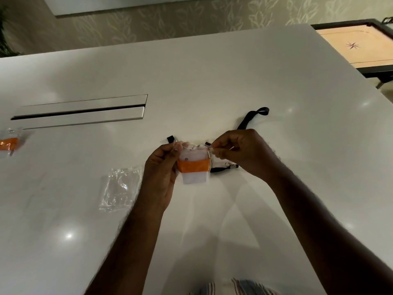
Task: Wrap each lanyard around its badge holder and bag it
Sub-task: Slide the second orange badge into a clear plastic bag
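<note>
Leftmost, one bagged orange-wrapped badge holder point(9, 143) at the white table point(212, 81) edge, then one empty clear plastic bag point(120, 187). Left hand point(163, 173) and right hand point(240, 154) pinch a second orange-wrapped holder in a clear bag point(194, 165) – light, slippery film, grip the top corners. One black lanyard point(253, 116) lies behind.

No text, label or number can be read anywhere (the badge holder point(194, 165) shows only an orange band).
</note>
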A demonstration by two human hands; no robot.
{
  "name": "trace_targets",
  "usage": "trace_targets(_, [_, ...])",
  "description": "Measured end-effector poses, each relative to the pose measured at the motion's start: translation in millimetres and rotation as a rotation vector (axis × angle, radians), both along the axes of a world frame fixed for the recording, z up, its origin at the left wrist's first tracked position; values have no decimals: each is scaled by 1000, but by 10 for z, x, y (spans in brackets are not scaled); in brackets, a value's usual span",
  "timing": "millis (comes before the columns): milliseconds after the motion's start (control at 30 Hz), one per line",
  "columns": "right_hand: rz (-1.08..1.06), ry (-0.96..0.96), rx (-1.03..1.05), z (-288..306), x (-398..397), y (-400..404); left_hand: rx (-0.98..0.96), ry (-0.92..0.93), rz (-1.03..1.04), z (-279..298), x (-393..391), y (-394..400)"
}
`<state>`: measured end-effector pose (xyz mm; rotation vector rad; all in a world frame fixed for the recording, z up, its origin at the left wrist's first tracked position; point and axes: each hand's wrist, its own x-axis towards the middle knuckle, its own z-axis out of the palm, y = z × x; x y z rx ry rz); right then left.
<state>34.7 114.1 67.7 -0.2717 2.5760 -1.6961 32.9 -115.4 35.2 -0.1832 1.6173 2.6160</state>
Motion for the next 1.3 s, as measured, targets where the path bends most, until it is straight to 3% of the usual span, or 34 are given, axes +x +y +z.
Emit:
trace_targets(100, [-17,-1,-76,26,13,-25,-71,-15,36,-8,-7,15])
trace_targets(233, [-14,11,6,59,1,-26,-123,-51,-6,-38,29,-1])
trace_targets(600, [-11,-76,-134,102,-39,-22,-690,228,-183,52,92,-15])
trace_targets(700, [11,-33,-110,77,-45,-27,-623,158,-104,37,89,31])
trace_targets(1000, [34,-61,-155,-33,-13,-74,-334,-77,-141,39,39,28])
trace_targets(1300, [0,-31,-193,-25,-21,-130,-310,-63,-171,79,5,21])
